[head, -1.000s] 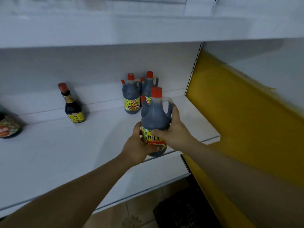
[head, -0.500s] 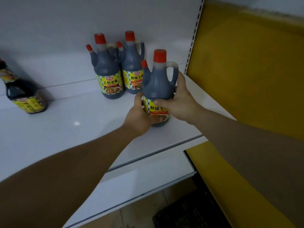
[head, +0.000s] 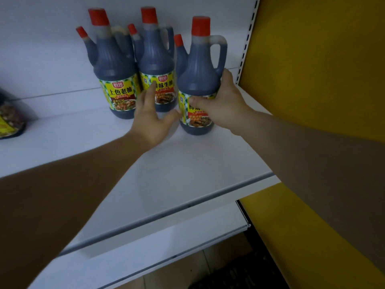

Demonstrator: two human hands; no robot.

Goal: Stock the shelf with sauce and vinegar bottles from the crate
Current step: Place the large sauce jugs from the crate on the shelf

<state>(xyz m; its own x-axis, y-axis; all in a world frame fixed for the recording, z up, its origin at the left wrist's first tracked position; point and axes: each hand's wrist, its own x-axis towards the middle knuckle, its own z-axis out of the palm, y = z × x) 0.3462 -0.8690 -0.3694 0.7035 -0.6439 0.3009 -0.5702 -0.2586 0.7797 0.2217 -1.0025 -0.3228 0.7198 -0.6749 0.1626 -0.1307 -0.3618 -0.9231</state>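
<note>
**Right hand [head: 220, 103] wrapped round a dark, jug-shaped plastic sauce bottle [head: 200, 65]**

I have the thumb across the yellow label and the fingers curled round the back, under the loop handle and red cap. The sauce bottle stands upright on the white metal shelf [head: 187, 163]. Just left of the grip, my left hand [head: 150, 119] is spread and holds nothing; I cannot tell whether its thumb touches the bottle. Beyond it stand two matching red-capped bottles [head: 113, 65]. I judge the placing nearly done. Next I release, draw clear without knocking the neighbours, then reach to the dark crate [head: 239, 275] below.
</note>
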